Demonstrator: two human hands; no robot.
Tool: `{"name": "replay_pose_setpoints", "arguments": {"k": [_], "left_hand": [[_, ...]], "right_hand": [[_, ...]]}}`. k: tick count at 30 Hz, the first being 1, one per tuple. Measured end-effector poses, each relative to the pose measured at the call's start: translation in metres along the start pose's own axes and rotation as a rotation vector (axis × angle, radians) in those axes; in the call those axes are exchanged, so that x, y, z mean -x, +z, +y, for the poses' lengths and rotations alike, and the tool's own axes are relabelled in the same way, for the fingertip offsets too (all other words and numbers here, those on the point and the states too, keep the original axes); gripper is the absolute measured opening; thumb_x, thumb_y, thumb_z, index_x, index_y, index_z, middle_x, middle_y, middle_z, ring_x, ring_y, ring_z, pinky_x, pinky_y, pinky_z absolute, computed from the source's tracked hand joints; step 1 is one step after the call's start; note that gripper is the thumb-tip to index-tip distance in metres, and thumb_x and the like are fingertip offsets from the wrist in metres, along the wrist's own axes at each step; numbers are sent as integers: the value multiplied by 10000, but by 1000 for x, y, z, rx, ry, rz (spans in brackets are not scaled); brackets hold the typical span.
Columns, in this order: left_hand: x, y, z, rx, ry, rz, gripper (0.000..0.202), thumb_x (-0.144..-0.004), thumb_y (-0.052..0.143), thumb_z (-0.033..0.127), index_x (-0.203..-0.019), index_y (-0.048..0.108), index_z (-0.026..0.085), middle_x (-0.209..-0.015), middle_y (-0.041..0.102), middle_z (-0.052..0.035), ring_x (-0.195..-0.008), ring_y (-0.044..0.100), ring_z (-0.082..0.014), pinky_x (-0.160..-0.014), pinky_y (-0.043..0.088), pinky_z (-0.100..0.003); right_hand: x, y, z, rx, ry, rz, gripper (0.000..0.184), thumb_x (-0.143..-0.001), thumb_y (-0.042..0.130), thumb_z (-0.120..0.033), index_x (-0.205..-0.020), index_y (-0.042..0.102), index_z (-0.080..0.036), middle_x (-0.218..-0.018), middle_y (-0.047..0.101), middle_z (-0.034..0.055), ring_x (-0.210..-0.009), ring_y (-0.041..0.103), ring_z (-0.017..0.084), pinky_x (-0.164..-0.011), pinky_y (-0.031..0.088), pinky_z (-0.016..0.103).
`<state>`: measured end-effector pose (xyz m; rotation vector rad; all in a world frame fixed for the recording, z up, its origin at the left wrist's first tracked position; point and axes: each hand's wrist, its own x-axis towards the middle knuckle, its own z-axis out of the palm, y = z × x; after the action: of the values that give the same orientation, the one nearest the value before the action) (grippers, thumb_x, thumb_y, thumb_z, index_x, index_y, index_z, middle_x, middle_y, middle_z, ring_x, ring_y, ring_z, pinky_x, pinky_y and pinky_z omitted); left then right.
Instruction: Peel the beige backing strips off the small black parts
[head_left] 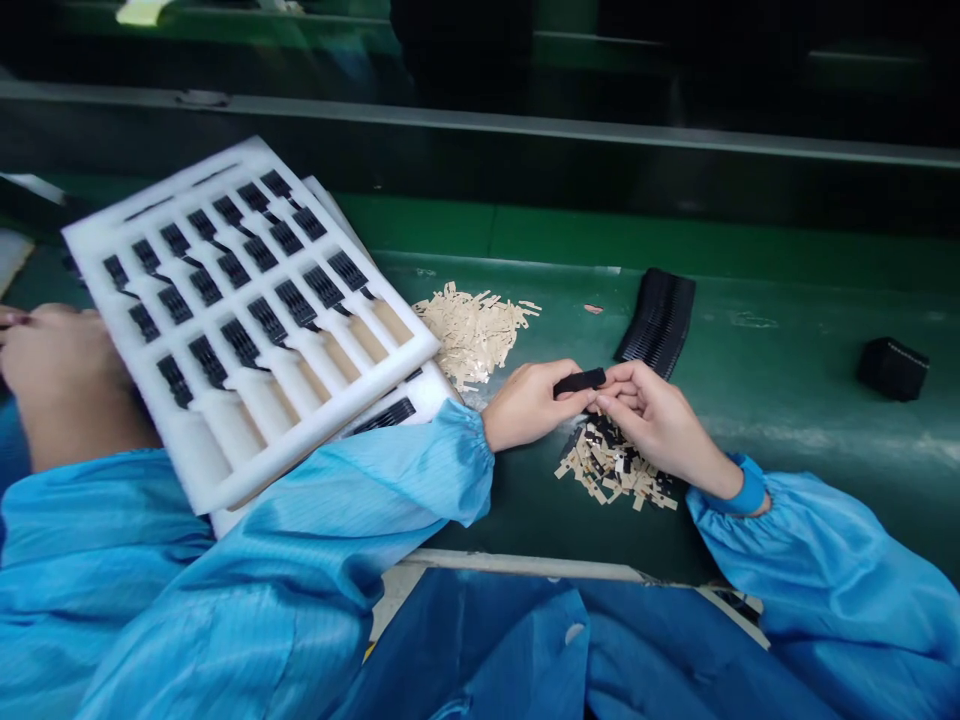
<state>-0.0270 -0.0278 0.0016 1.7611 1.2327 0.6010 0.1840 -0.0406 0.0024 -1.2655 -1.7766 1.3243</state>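
Observation:
My left hand [529, 405] and my right hand [645, 415] meet above the green belt, both gripping a small black plastic strip [579, 381] by its ends. Just below my right hand lies a loose heap of tan and black pieces [615, 467], partly hidden by my fingers. Behind my hands stands a curved stack of black ribbed parts [658, 322]. A pile of tan strips [472, 335] lies to the left of my left hand. A white foam tray [247, 320] with rows of black parts sits beyond my left sleeve.
A second foam tray [397, 410] lies partly under the first. A co-worker's hand [60, 370] rests at the far left, beside the tray. A black block [892, 368] sits on the green belt [772, 400] at the right. A metal rail [480, 120] runs along the far side.

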Motion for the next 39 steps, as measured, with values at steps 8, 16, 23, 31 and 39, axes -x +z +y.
{"name": "replay_pose_setpoints", "arguments": {"k": [8,16,23,31,39], "left_hand": [[-1,0,-4,121,-33,102,208,-901,588,383,-825,558,191,-676,506,48,-632,479,-111,-585,339,-246],[0,-1,-2,161,-34,104,210,-899,600,375,-813,553,189,-675,497,52,-635,473,-106,-585,335,-247],[0,7,1,210,-24,214,178,-879,651,368,-902,625,194,-641,462,68,-614,467,-98,-602,370,-236],[3,14,5,105,77,254,119,-870,630,287,-885,692,186,-632,520,51,-620,491,-101,-630,382,-234],[1,-6,11,-1,33,294,92,-840,594,251,-795,649,192,-593,476,59,-571,462,-102,-591,355,-230]], "right_hand": [[1,-9,-7,205,51,-170,221,-893,695,-336,-1063,619,-216,-744,638,-30,-515,433,72,-469,339,214],[-1,-14,-13,38,145,-108,307,-890,686,-439,-1061,676,-184,-805,626,4,-512,394,66,-454,300,227],[2,6,-6,73,40,110,210,-905,669,-378,-926,707,-173,-618,538,-24,-514,401,90,-480,312,241],[1,7,-2,228,-122,249,137,-924,651,-291,-912,733,-182,-664,569,-13,-519,421,91,-504,347,255],[-12,7,-11,257,-235,210,140,-935,611,-301,-894,697,-199,-751,600,19,-556,468,116,-542,397,282]]}}
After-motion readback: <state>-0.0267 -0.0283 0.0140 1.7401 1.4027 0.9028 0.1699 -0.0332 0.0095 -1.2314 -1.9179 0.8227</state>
